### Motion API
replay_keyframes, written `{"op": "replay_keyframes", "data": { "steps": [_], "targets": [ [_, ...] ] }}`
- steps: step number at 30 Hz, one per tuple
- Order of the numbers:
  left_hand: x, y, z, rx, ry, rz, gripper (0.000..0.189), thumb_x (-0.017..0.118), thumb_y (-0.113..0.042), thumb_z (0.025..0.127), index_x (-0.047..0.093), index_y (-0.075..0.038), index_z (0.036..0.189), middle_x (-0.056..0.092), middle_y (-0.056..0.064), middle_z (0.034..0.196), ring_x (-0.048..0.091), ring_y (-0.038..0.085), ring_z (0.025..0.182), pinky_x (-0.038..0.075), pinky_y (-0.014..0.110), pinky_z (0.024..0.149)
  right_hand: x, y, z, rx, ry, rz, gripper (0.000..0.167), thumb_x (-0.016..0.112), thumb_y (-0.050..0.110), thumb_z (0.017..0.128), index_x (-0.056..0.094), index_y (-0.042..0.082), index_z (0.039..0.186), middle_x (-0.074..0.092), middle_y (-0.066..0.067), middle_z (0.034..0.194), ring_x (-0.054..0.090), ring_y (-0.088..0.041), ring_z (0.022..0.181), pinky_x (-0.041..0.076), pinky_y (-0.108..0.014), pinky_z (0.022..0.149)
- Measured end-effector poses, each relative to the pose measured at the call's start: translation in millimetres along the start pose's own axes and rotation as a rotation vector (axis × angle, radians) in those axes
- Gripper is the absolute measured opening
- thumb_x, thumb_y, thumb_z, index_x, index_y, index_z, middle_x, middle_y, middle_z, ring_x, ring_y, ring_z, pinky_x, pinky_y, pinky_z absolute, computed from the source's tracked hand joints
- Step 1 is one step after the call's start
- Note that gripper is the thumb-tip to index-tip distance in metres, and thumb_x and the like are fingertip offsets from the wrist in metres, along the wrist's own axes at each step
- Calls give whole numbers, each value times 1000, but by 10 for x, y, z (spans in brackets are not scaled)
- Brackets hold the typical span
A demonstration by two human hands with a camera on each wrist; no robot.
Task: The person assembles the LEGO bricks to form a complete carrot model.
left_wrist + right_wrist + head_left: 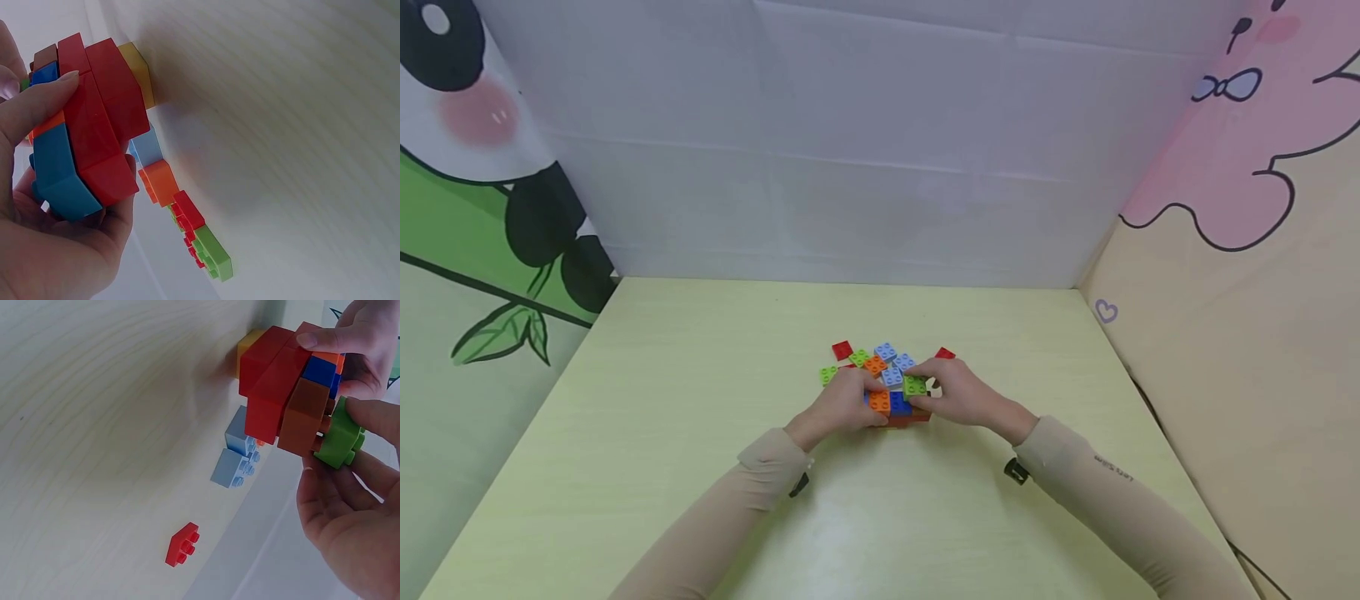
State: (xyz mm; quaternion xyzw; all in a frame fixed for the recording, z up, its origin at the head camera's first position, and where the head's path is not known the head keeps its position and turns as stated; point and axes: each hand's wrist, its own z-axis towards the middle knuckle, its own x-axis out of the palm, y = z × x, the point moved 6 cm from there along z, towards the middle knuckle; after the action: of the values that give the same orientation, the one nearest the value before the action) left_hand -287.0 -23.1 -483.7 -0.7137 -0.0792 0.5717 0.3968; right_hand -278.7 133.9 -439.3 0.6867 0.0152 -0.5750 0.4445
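Note:
My left hand (842, 402) grips a built stack of toy building bricks, its thumb across a red brick (90, 119) on the near side. Teal-blue (62, 169), dark blue (320, 370), orange (879, 402) and brown (303, 419) bricks form the stack's upper layer. A yellow brick (137, 74) is at its bottom. Between thumb and fingers, my right hand (966, 393) pinches a lime green brick (340, 434). That brick sits tilted against the studs of the brown brick, with a gap showing on one side. The left fingers are partly hidden behind the stack.
Just beyond the stack lie loose bricks: light blue (885, 352), orange (875, 365), lime green (828, 375) and red (842, 350). Another red brick (182, 544) lies apart, beyond the right hand. A white wall (850, 167) borders the table's (700, 333) far edge.

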Motion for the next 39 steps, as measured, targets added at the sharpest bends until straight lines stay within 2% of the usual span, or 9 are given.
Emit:
{"op": "replay_keyframes", "data": {
  "steps": [10, 20, 32, 39],
  "targets": [
    [9, 13, 11, 16, -4, 5, 41, 85, -22, 71, 73, -6, 108, 66, 1, 102, 52, 19, 94, 42, 34, 84, 56, -1, -3, -7, 34, 23, 41, 74, 18, 85, 65, 4, 122, 64, 1, 109, 56, -13, 92, 51, -40, 80],
    [23, 21, 7, -17, 8, -10, 43, 85, -22, 71, 73, -8, 110, 65, 0, 103, 51, 19, 96, 42, 34, 85, 47, -13, -28, 6, 50, 5, 41, 76, 16, 83, 66, 5, 121, 64, 0, 112, 58, -14, 97, 50, -40, 81],
    [7, 17, 15, -10, 9, 4, 43, 85, -22, 71, 73, -7, 110, 65, 1, 102, 51, 19, 94, 42, 33, 83, 68, -12, -11, 22, 49, -31, 41, 78, 14, 81, 66, 5, 120, 65, 0, 110, 57, -14, 92, 52, -37, 78],
    [-6, 11, 13, -36, 21, 5, 43, 85, -23, 72, 73, -8, 110, 64, 0, 103, 50, 19, 96, 42, 34, 85, 75, 7, -11, 36, 37, -33, 40, 78, 13, 81, 67, 5, 118, 65, -1, 111, 57, -15, 89, 52, -38, 77]
  ]
}}
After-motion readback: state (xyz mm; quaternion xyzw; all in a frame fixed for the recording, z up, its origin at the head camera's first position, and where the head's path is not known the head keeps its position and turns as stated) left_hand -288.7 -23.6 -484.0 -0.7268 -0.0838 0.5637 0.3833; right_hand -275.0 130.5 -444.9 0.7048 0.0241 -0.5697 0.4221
